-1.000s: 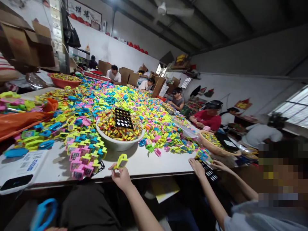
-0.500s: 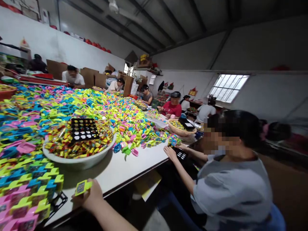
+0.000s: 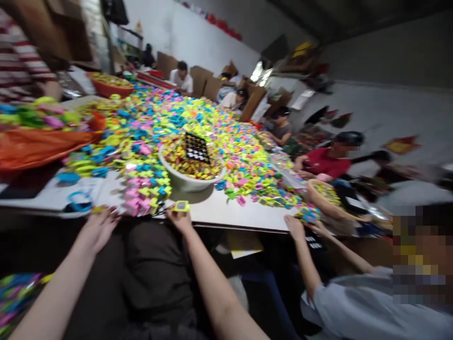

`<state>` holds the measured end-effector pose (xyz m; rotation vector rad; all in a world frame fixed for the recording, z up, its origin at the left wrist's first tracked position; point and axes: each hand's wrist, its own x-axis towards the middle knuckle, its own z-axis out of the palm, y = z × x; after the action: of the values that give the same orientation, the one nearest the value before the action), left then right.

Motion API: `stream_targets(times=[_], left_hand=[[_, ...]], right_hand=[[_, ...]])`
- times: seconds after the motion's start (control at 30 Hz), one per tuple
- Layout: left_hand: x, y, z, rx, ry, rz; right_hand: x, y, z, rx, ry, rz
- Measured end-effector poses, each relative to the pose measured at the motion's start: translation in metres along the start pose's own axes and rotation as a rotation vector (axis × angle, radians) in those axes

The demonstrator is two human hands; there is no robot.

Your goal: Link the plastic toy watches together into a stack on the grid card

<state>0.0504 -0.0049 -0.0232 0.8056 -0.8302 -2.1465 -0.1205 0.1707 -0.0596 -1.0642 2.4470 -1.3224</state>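
My right hand (image 3: 181,219) is closed around a yellow toy watch (image 3: 181,206) with a grey face, at the table's front edge. To its left stands a block of stacked pink, yellow and blue toy watches (image 3: 145,189), with part of a black tray beside it. My left hand (image 3: 101,229) is at the table edge, left of that block, its fingers blurred; a small yellow piece (image 3: 98,209) shows at the fingertips. A blue strap (image 3: 78,201) lies just beyond this hand. Behind the block sits a white bowl (image 3: 191,185) of small wrapped pieces with a black tray (image 3: 197,148) on top.
Loose coloured watches (image 3: 212,118) heap across the white table (image 3: 226,215). An orange bag (image 3: 42,144) lies at the left, a red basin (image 3: 111,89) behind it. A person in grey (image 3: 354,302) works at the right beside a tan basket (image 3: 318,200). Others sit farther back.
The view has swung left, bringing my left hand, the orange bag and a striped sleeve into sight. My right hand still holds the yellow watch.
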Motion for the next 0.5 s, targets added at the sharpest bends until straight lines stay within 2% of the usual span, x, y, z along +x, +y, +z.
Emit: stream_targets(times=[0.1, 0.33, 0.5], left_hand=[[-0.001, 0.007, -0.015, -0.029, -0.038, -0.008], [-0.003, -0.002, -0.011, 0.122, -0.017, 0.204], [-0.002, -0.011, -0.012, 0.205, 0.013, 0.268]], right_hand=[[0.001, -0.005, 0.008, 0.004, 0.054, 0.004], [-0.002, -0.007, 0.016, 0.093, 0.057, -0.090], [-0.005, -0.022, 0.018, 0.245, 0.040, -0.143]])
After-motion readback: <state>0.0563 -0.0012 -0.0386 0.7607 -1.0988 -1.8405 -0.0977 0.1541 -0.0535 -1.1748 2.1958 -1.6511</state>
